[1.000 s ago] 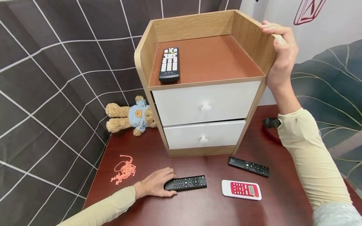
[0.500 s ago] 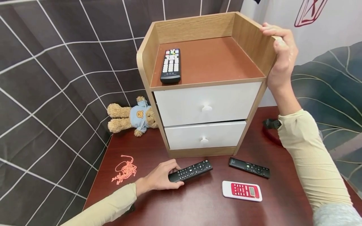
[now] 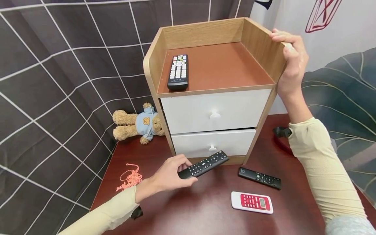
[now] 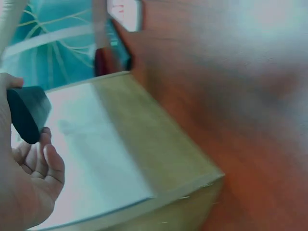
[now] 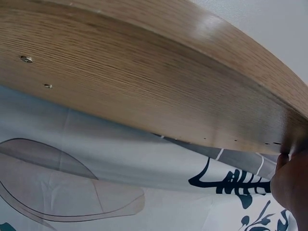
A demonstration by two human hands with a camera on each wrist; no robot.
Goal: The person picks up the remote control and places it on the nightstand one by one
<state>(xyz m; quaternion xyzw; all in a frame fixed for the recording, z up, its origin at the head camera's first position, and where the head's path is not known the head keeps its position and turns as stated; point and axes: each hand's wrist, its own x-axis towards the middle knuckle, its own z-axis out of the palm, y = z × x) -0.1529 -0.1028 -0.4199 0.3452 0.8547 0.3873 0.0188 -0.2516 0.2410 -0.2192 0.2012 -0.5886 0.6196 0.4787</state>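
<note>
In the head view the left hand [image 3: 168, 173] pinches the lower end of a black remote [image 3: 204, 164], raised and tilted in front of the cabinet's lower drawer [image 3: 191, 143]. The left wrist view shows this hand [image 4: 31, 183] with the dark end of the remote [image 4: 30, 113] between thumb and fingers. The right hand [image 3: 293, 63] grips the top edge of the cabinet's right side panel [image 3: 261, 49]; part of it [image 5: 292, 185] shows at the edge of the right wrist view. Another black remote [image 3: 178, 72] lies on the cabinet's brown top [image 3: 220, 65].
On the dark red table [image 3: 205, 215] lie a slim black remote [image 3: 259, 178] and a white and red remote [image 3: 252, 202]. A pink cord [image 3: 131, 178] is at the left, a teddy bear [image 3: 141, 123] beside the cabinet. A black object [image 3: 136, 213] lies by the left sleeve.
The left hand has lifted the black remote off the table, up and to the right towards the lower drawer, tilting its far end upward. The right hand keeps its grip on the panel.
</note>
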